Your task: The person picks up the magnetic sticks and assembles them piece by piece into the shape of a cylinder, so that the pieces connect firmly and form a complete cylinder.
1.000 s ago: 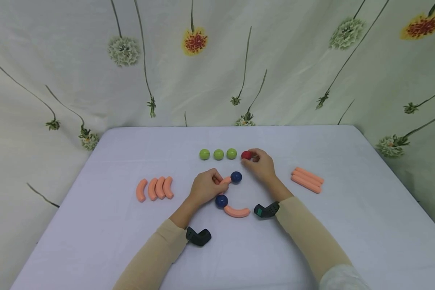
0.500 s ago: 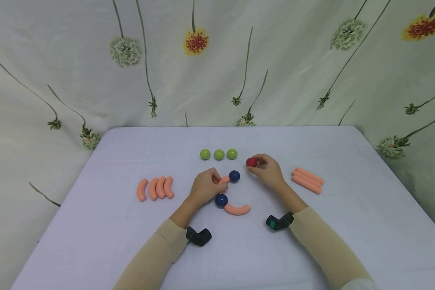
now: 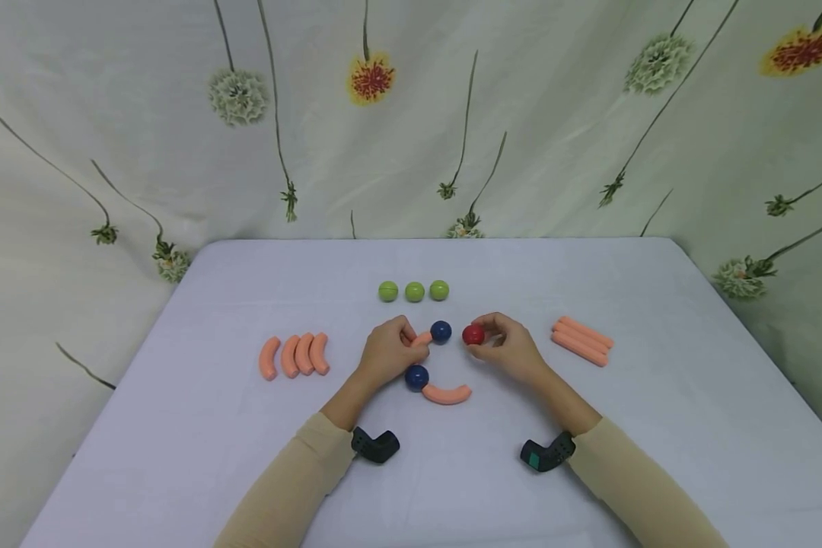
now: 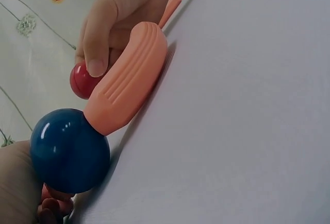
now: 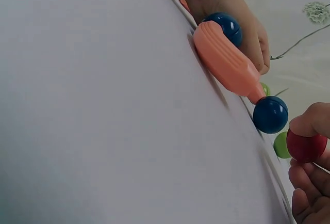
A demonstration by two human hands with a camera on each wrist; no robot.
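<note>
My left hand point(image 3: 403, 340) grips a curved orange piece point(image 3: 422, 339) that runs between two blue balls, the upper point(image 3: 441, 332) and the lower point(image 3: 416, 377). A second curved orange piece point(image 3: 447, 394) extends right from the lower ball. My right hand point(image 3: 486, 336) pinches a red ball point(image 3: 473, 334) just right of the upper blue ball, a small gap between them. The right wrist view shows the red ball point(image 5: 306, 145) beside that blue ball point(image 5: 270, 114). In the left wrist view, the blue ball point(image 4: 69, 150) joins the orange piece point(image 4: 129, 84), with the red ball point(image 4: 82, 82) behind.
Three green balls point(image 3: 414, 291) sit in a row behind the hands. Several curved orange pieces point(image 3: 293, 355) lie to the left, three straight orange sticks point(image 3: 581, 340) to the right. The white table point(image 3: 657, 426) is backed by a flowered curtain point(image 3: 520, 114).
My right hand has carried the red ball from beside the green balls toward me and left, to next to the upper blue ball. The left hand has stayed put.
</note>
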